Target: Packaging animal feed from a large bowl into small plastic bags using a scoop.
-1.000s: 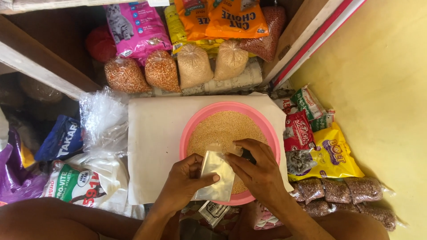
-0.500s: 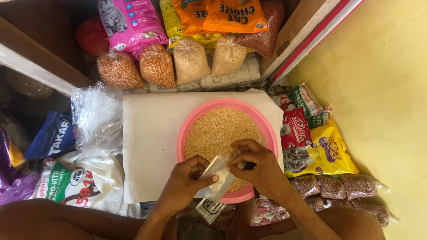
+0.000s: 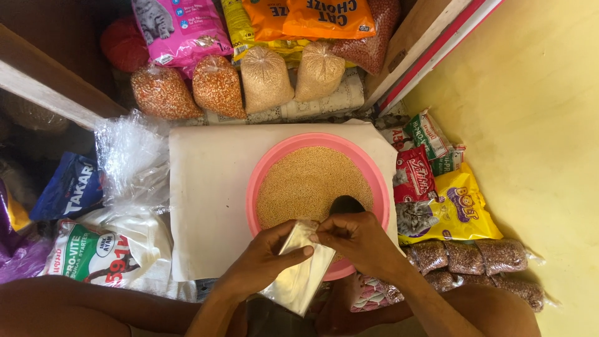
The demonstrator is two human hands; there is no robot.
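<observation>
A pink basin full of small tan grain rests on a white board. Over its near rim, my left hand and my right hand both pinch the top edge of a small clear plastic bag, which hangs down below the rim. A dark scoop lies in the grain just beyond my right hand's fingers.
Tied bags of orange and pale grain line the back, with pink and orange pet-food packs behind. A bundle of clear bags and a white sack sit left. Feed packets and brown pellet bags lie right, by a yellow wall.
Both hands shifted slightly toward me with the clear bag, and its top edge is now pinched from both sides. The view has tilted, moving the basin down in the frame.
</observation>
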